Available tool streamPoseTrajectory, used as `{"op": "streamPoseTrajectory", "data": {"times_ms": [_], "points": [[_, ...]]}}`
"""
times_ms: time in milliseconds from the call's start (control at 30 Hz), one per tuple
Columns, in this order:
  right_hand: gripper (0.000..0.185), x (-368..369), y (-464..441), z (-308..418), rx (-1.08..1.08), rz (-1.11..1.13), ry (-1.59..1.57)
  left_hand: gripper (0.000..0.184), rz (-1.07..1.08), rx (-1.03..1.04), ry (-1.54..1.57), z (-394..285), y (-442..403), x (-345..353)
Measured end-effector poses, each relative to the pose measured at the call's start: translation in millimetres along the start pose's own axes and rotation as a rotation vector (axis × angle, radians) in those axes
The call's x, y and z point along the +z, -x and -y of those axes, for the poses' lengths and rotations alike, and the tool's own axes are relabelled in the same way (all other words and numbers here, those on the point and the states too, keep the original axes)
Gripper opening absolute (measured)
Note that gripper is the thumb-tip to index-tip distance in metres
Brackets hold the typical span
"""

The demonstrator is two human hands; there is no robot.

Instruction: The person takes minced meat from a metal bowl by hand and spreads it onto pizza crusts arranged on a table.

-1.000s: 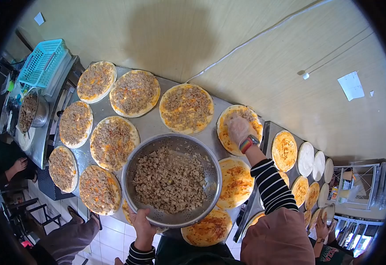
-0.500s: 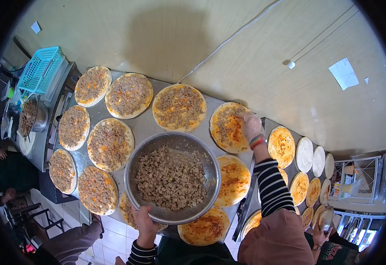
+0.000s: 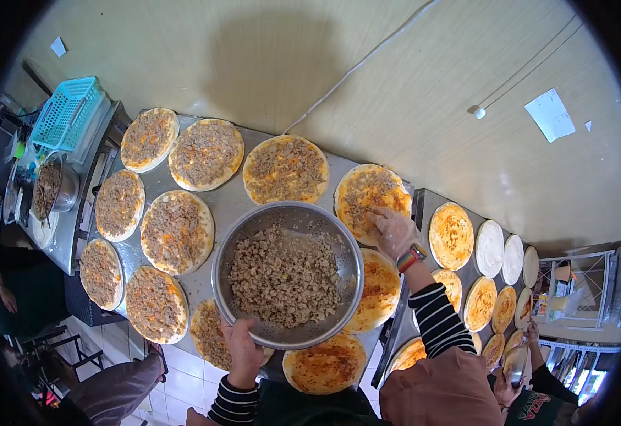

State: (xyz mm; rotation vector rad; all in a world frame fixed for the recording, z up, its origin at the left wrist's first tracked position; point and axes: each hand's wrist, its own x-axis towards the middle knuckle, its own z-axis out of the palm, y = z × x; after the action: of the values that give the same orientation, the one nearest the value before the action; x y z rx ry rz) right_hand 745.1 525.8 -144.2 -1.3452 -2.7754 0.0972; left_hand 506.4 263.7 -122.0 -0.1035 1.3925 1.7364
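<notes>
My left hand [image 3: 243, 349] grips the near rim of a perforated steel bowl [image 3: 359, 280], thumb over the edge. Cooked ground meat [image 3: 282, 277] fills much of the bowl, which is above the table. My right hand [image 3: 397, 234], in a clear plastic glove, is over the near side of a pizza base [image 3: 353, 176] right of the bowl. Its fingers are loosely extended onto the topping, with no clump visible in them. Meat crumbs partly cover that base's orange sauce. Two sauced bases [image 3: 374, 291] [image 3: 325, 363] sit near the bowl, partly hidden by it.
Several meat-topped bases [image 3: 176, 231] cover the metal table's left side. Another table at right holds sauced bases [image 3: 452, 234] and plain ones [image 3: 489, 248]. A co-worker's hands [image 3: 506, 390] hold a metal bowl there. A turquoise basket [image 3: 66, 113] and meat pot [image 3: 49, 188] stand at left.
My right hand has moved toward me and slightly left over the same base, uncovering its far side. The bowl has shifted slightly right and away from me with my left hand.
</notes>
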Motion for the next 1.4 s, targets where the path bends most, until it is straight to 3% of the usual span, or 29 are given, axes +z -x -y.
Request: {"op": "streamPoseTrajectory", "data": {"times_ms": [167,233,333,400,433,500,633,700,800,900,1100,1233,1300,1400], "points": [[0.03,-21,0,1,0.124,0.153,0.092,0.045,0.009,0.01,0.024,9,-4,2],[0.029,-24,-5,-2,0.22,0.186,0.074,0.058,0.022,-0.039,0.009,9,-4,1],[0.026,-19,-23,-21,0.252,0.244,0.008,0.058,0.028,-0.057,0.037,6,-3,6],[0.021,-16,-44,-37,0.375,0.0,0.055,0.058,0.033,-0.062,0.053,4,-1,10],[0.021,-14,-55,-43,0.375,0.001,0.055,0.057,0.04,-0.062,0.074,4,-2,12],[0.025,-9,-78,-52,0.644,-0.02,-0.239,0.057,-0.005,-0.082,0.064,7,-3,10],[0.03,14,-111,-66,0.593,-0.014,-0.066,0.055,-0.041,-0.064,0.07,5,-5,13],[0.033,26,-119,-72,0.657,0.119,-0.022,0.056,-0.053,-0.074,0.062,2,-7,13],[0.03,29,-120,-70,0.747,0.074,-0.121,0.057,-0.055,-0.073,0.066,-3,-11,12],[0.028,28,-113,-65,0.761,0.001,-0.318,0.058,-0.058,-0.066,0.075,-3,-16,11],[0.025,30,-109,-61,0.605,-0.048,-0.273,0.054,-0.037,-0.072,0.09,-6,-21,7],[0.024,9,-106,-41,0.692,-0.067,-0.362,0.05,-0.033,-0.085,0.075,-5,-24,6],[0.024,16,-106,-44,0.512,-0.065,-0.159,0.051,-0.051,-0.081,0.079,-8,-24,14],[0.024,12,-110,-50,0.344,-0.157,-0.144,0.053,-0.066,-0.064,0.078,-6,-26,13]]}}
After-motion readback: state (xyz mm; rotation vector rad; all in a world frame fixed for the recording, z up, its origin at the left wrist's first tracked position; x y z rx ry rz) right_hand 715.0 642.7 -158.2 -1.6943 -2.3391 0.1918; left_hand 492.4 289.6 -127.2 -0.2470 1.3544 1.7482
